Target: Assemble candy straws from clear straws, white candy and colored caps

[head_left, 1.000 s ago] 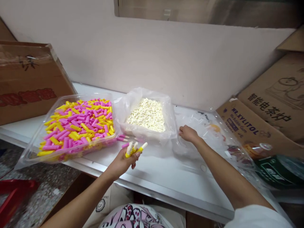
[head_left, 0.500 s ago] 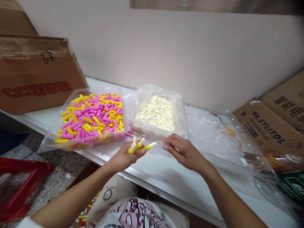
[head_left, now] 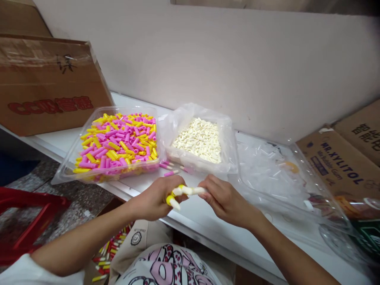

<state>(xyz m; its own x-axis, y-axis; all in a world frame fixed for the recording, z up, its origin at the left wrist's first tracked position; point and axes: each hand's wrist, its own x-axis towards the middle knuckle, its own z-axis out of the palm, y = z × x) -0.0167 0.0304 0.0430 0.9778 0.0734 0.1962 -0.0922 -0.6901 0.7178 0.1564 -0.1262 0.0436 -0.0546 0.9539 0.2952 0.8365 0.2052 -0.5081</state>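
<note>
My left hand [head_left: 156, 200] is closed around a few small yellow-and-white plastic pieces [head_left: 175, 194] in front of the trays. My right hand [head_left: 224, 200] pinches the white end of one of those pieces, so both hands meet over the white table edge [head_left: 204, 225]. Behind them stands a clear tray of pink and yellow caps [head_left: 115, 144]. Beside it is a bag-lined tray of white pieces [head_left: 200, 138]. To the right sits a clear tray of transparent parts [head_left: 267, 174].
A few loose pink pieces [head_left: 169, 169] lie on the table between the trays and my hands. Cardboard boxes stand at the left [head_left: 44, 83] and right [head_left: 341, 166]. A red crate [head_left: 26, 221] is on the floor at left. Assembled pieces [head_left: 105, 253] lie below the table.
My right hand came back from the clear tray on the right and now meets my left hand, gripping a piece there. My left hand turned inward and dropped a little. The camera shifted left.
</note>
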